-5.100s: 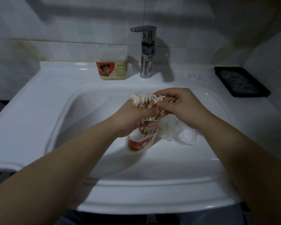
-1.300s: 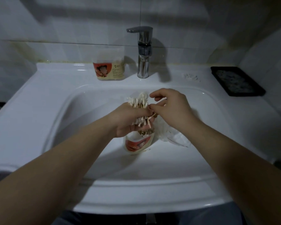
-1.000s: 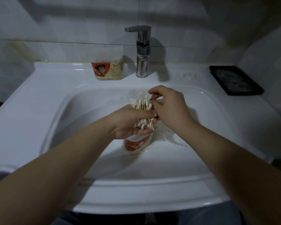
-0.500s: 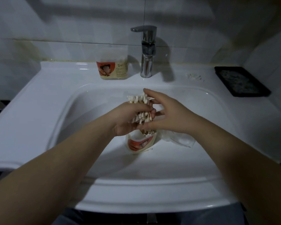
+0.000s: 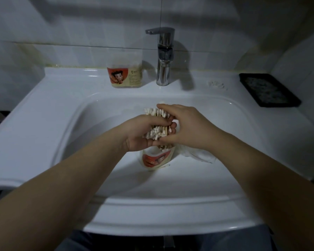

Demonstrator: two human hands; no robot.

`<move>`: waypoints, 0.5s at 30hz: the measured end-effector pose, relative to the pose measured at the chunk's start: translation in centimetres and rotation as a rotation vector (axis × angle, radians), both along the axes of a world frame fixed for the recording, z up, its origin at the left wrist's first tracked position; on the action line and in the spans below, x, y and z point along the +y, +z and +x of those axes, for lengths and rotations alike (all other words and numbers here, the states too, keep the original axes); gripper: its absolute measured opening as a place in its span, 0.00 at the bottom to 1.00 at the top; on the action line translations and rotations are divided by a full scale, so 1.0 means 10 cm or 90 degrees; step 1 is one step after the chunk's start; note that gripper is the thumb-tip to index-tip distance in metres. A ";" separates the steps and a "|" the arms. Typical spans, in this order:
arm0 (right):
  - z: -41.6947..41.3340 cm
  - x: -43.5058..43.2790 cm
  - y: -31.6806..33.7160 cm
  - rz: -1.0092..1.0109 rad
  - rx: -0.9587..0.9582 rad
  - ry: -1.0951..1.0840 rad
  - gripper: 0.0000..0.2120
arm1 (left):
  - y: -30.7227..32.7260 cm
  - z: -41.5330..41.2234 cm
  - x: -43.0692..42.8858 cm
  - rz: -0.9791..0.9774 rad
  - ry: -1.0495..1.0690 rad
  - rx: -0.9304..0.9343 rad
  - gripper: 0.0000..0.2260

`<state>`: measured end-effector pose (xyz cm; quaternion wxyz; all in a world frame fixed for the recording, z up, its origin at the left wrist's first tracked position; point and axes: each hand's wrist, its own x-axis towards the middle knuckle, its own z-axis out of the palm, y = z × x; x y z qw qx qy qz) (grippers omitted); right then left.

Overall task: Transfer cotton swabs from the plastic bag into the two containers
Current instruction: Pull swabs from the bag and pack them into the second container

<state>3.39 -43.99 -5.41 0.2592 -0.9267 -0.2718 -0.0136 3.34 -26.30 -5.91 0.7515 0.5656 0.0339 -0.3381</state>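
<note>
**Right hand closes on the swab bundle**

Half a sec ago the right hand (image 5: 187, 127) was flat, fingers straight against the bundle of wooden-stick cotton swabs (image 5: 155, 132). Now its fingers bend over the bundle's top & side, thumb below, so both hands hold it. The left hand (image 5: 143, 131) grips the bundle w/ curled fingers, same as before.

The bundle is in front of the chrome tap (image 5: 164, 57), directly above the open clear plastic container with red label (image 5: 155, 159). This one sits in the white sink basin (image 5: 216, 169) & already has some swabs inside. I judge the sticks are now squared & ready to go down into it.

The crumpled clear plastic bag (image 5: 198, 153) lies front-right of the tap, beside that container. The 2nd clear labelled container (image 5: 125, 73) stands just left of the tap.
</note>
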 end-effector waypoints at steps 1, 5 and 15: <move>-0.01 0.01 0.00 0.017 0.004 -0.006 0.47 | 0.00 0.00 0.00 -0.002 0.002 -0.006 0.07; -0.04 0.01 -0.02 0.060 0.014 -0.021 0.43 | 0.00 0.03 -0.01 0.012 0.051 -0.029 0.07; -0.18 -0.08 -0.26 -0.386 0.433 0.033 0.21 | -0.05 0.11 0.11 0.050 0.131 -0.061 0.03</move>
